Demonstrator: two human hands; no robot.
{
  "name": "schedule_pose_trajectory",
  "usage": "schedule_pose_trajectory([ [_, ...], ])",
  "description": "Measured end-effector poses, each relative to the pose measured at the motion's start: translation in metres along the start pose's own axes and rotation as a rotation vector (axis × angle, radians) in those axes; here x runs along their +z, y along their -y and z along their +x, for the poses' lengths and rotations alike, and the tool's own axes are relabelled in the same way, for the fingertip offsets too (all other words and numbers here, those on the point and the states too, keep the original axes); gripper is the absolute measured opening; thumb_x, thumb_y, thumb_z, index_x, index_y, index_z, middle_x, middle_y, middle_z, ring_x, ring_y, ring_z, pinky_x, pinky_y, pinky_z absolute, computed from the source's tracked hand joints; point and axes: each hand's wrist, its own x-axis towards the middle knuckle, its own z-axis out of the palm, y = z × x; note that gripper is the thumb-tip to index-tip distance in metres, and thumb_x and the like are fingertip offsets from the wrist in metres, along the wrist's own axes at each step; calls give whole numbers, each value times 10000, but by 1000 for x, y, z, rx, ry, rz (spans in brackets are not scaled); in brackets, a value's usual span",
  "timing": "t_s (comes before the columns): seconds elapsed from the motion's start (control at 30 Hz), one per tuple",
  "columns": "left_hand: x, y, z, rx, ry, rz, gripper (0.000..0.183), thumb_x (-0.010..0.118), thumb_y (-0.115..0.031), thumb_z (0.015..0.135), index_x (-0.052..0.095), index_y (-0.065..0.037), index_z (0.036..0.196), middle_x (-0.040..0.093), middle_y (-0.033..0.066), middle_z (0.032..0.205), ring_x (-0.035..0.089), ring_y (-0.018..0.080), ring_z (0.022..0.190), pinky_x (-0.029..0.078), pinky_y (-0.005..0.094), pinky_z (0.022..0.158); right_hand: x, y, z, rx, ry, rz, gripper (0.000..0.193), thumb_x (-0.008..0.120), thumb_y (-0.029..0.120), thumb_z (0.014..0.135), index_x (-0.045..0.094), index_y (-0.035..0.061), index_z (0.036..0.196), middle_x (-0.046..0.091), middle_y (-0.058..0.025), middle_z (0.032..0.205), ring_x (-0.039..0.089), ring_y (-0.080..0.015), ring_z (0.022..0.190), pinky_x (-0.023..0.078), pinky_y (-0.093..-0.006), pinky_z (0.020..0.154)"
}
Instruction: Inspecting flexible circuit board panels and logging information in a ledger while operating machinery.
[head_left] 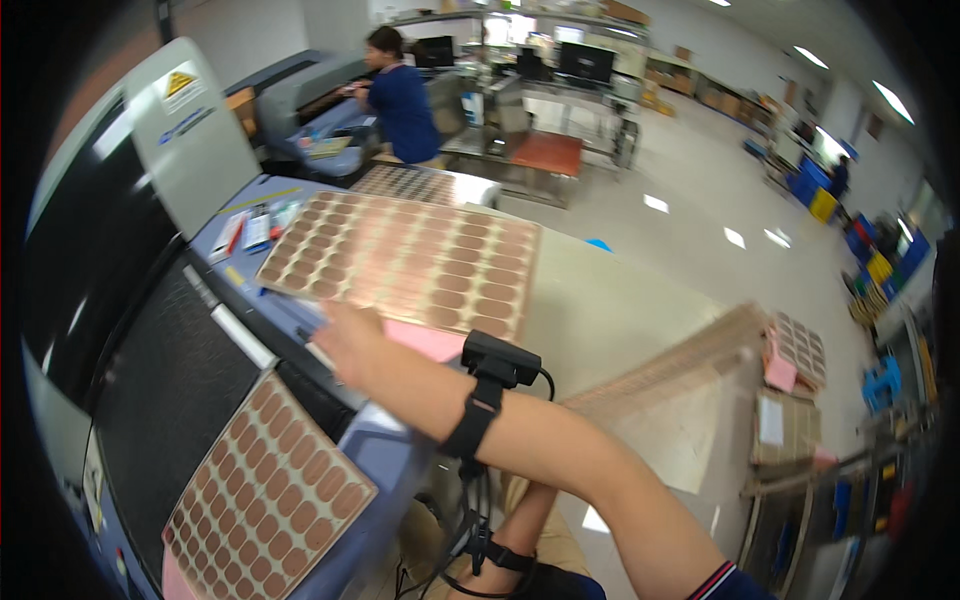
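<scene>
My right arm crosses the picture toward the left. My right hand (pixel 346 343), smeared by motion, is beside the lower left edge of a large flat panel with rows of copper-coloured rounded shapes (pixel 410 255). Pink sheet (pixel 425 340) shows under that panel's near edge. My left forearm (pixel 528 525) rises from the bottom and passes behind the right arm, which hides the left hand. From behind the right arm, a blurred, tilted thin panel (pixel 680 365) stretches to the right; what holds it is hidden. Another copper-patterned panel (pixel 270 490) lies at the lower left, partly on a black bed.
At left stands a large machine with a grey housing (pixel 190 140) and black bed (pixel 165 390). Small packets (pixel 257 230) lie beyond the panel. A pale board (pixel 590 310) spans the middle. Stacked panels (pixel 797 350) are at right. A person in blue (pixel 403 110) works farther back.
</scene>
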Motion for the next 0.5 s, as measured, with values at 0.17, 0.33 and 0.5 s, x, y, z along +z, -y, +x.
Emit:
schedule_pose_trajectory([
  [0.17,-5,-8,13,-153,-2,1,253,579,-257,927,584,-8,880,545,101,695,503,207,634,411,373,579,-94,27,-177,-610,712,-668,369,630,145,938,556,-13,1263,647,-131,1178,628,-195,1102,481,-291,969],
  [0.33,20,-2,2,-76,-7,-211,264,546,-231,940,542,16,849,501,41,704,443,148,652,375,317,578,-259,59,-285,-1318,220,-1476,532,684,99,883,501,-56,1359,576,-248,1320,572,-382,1224,439,-397,1054],
  [0.5,3,0,4,19,-2,-181,262,506,-204,970,504,16,827,453,8,724,407,106,684,344,283,609,-378,95,-240,-1305,-665,-1695,748,682,159,870,310,-60,1481,331,-271,1520,211,-507,1432,244,-513,1169],
])
